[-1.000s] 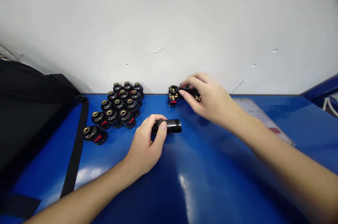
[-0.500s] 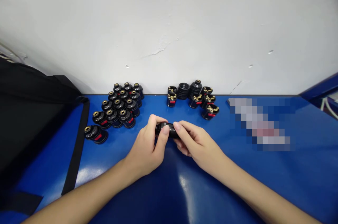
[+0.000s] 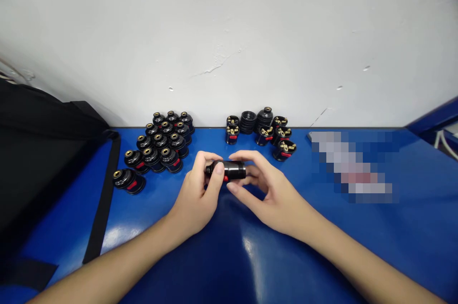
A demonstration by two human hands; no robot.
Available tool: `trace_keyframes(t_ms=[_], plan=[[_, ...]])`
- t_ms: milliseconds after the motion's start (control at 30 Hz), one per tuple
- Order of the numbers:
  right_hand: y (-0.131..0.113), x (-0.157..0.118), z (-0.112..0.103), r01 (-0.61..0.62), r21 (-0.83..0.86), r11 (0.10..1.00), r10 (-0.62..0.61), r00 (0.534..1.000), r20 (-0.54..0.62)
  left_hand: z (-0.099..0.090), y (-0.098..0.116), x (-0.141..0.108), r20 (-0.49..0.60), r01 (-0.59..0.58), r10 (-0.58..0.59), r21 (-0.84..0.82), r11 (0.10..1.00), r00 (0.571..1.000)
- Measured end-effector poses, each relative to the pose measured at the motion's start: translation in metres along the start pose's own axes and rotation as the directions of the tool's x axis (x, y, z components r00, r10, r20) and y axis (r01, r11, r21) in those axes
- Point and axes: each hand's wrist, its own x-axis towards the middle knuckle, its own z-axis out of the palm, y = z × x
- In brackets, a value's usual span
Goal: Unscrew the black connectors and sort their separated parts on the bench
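A black cylindrical lamp socket (image 3: 234,169) with a small red part lies sideways between my hands, above the blue table. My left hand (image 3: 200,194) grips its narrower left end, thumb on the near side. Around the right end, my right hand (image 3: 266,187) has its thumb and fingers spread; any contact of the fingers behind the socket is hidden. Several closed black sockets (image 3: 171,160) with brass tops stand in rows at the left. Several open bases (image 3: 285,150) with brass contacts and red parts stand at the right back, beside a threaded black shell (image 3: 247,121) and a cap (image 3: 265,119).
A black bag (image 3: 43,151) with a strap (image 3: 103,208) covers the left side of the blue table (image 3: 358,246). A blurred-out flat object (image 3: 350,168) lies at the right. A white wall (image 3: 229,32) rises behind the table.
My right hand has loosened from the socket, its thumb moving down and its fingers spreading. More of the socket and its red part now show. My left hand has shifted slightly left, still gripping it.
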Motion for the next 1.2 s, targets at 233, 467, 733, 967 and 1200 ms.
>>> trace_keyframes(t_ms=[233, 467, 733, 967, 1200], plan=[[0.0062, 0.001, -0.001, -0.09, 0.088, 0.992, 0.091, 0.996, -0.017, -0.0017, 0.0017, 0.0008, 0.004, -0.032, 0.032, 0.058, 0.998, 0.999], [0.0061, -0.0018, -0.0045, 0.202, -0.122, 0.972, -0.208, 0.977, -0.039, -0.0007, 0.0021, 0.0017, -0.001, -0.011, 0.012, 0.048, 0.999, 1.0], [0.0039, -0.002, -0.0023, 0.324, -0.415, 0.85, -0.367, 0.93, -0.025, -0.0016, 0.0049, 0.0006, 0.07, 0.025, -0.028, 0.038, 0.999, 0.997], [0.003, -0.006, 0.0009, 0.347, -0.575, 0.741, -0.406, 0.914, 0.028, -0.0009, 0.0055, 0.0016, 0.063, 0.045, -0.046, 0.026, 0.999, 0.997], [0.0049, -0.0027, -0.0003, 0.272, -0.489, 0.829, -0.326, 0.945, -0.027, -0.0009, 0.0027, -0.0007, 0.043, -0.085, 0.082, 0.073, 0.994, 0.996]])
